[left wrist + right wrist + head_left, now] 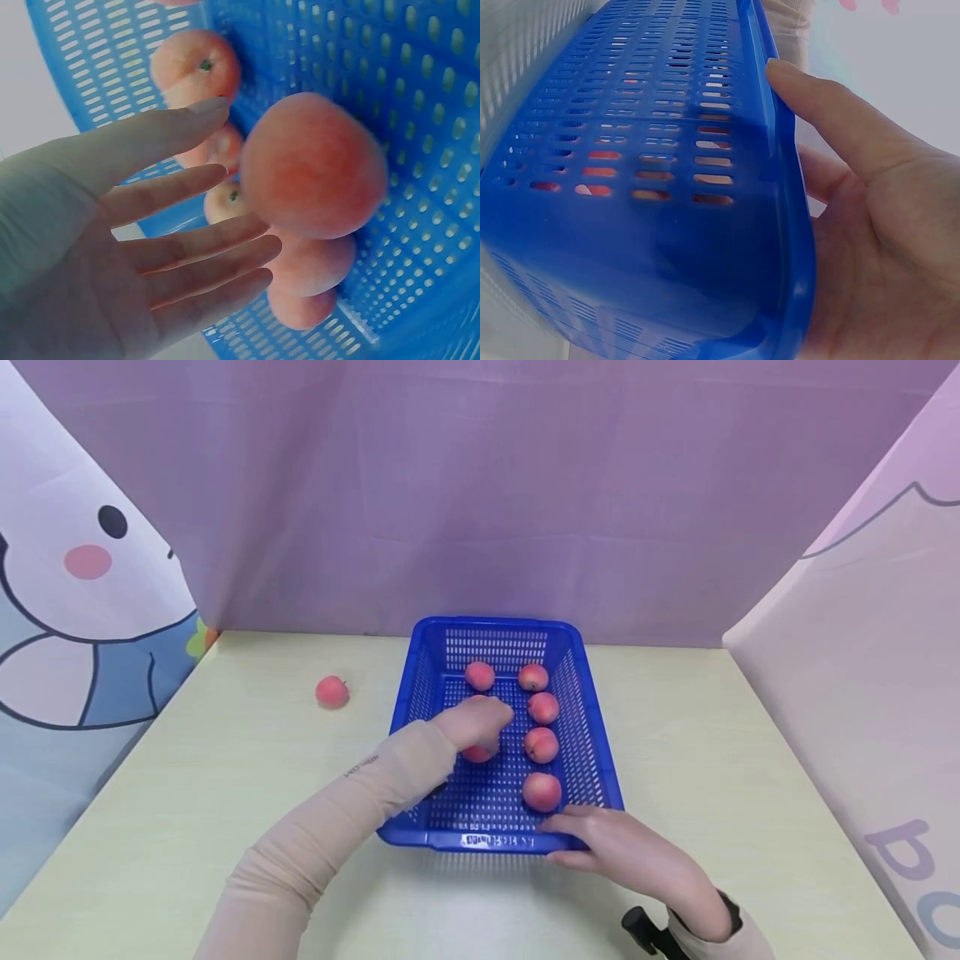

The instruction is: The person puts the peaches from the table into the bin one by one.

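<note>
A blue plastic basket [609, 768] with slotted walls holds red-pink apples in two rows. Inside it, my left hand [480, 722] reaches over the left row, its fingers extended beside an apple [315, 166] in the left wrist view. That apple [478, 755] shows partly below the hand in the head view; another is mostly hidden behind the hand. At the far end of this row lies one more apple [480, 675]. My right hand [615, 847] grips the basket's near right corner, thumb outside the rim and fingers over it, close to the nearest apple [542, 792] of the right row.
A single apple [332, 692] lies on the pale table [690, 735], left of the basket. Behind the table hangs a purple cloth [480, 502], and printed panels [90, 610] stand on both sides. A black strap piece [641, 927] sticks out at the right wrist.
</note>
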### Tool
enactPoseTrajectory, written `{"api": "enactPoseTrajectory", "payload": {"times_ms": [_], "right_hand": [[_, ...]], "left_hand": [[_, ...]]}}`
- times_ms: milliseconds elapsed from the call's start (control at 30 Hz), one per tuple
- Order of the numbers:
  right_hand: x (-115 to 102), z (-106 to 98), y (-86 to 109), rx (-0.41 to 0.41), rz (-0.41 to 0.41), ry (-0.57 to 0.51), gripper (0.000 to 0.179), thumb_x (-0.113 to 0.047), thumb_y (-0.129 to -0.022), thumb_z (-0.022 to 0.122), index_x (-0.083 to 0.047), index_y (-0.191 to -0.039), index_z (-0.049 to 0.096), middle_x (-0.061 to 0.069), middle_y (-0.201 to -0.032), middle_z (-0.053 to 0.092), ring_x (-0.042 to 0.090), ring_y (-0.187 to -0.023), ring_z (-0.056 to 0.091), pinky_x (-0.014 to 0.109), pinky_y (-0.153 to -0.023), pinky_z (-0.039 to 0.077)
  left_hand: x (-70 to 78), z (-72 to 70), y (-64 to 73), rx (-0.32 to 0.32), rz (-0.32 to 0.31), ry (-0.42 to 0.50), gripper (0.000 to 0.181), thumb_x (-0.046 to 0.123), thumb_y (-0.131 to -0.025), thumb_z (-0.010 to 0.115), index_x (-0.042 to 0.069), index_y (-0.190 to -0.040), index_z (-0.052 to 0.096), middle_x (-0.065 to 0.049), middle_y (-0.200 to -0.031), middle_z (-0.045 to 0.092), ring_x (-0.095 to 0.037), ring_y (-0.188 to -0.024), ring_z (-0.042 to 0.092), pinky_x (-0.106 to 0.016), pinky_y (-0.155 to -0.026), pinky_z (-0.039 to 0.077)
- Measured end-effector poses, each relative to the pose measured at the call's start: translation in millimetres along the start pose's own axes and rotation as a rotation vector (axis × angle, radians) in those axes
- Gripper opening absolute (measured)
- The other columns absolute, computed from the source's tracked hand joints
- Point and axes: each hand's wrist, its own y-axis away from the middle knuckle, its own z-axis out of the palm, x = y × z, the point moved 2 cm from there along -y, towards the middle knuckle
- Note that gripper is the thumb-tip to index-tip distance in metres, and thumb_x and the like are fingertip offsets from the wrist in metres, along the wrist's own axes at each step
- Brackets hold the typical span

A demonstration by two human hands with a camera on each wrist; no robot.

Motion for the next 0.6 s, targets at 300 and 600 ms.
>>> {"api": "enactPoseTrajectory", "payload": {"times_ms": [300,600], "right_hand": [[0,-1,-0.4,0.003,-0.005,0.004,0.024,-0.03,-0.086,0.055,-0.014,-0.103,0.062,-0.007,-0.092,0.061,0.008,-0.084,0.057,0.029,-0.074,0.047],[-1,-3,-0.8,0.001,-0.016,0.005,0.026,-0.033,-0.086,0.053,-0.015,-0.103,0.062,-0.006,-0.092,0.061,0.01,-0.084,0.057,0.029,-0.073,0.048]], "left_hand": [[10.6,-7.2,15.2,0.041,-0.097,0.089,0.026,0.038,-0.091,0.042,0.024,-0.112,0.051,-0.004,-0.077,0.054,-0.023,-0.081,0.059,-0.038,-0.076,0.045],[29.2,-23.4,26.9,0.019,0.197,-0.45,0.04,0.015,-0.081,0.063,0.02,-0.119,0.05,0.002,-0.087,0.057,-0.015,-0.08,0.056,-0.026,-0.071,0.047]]}}
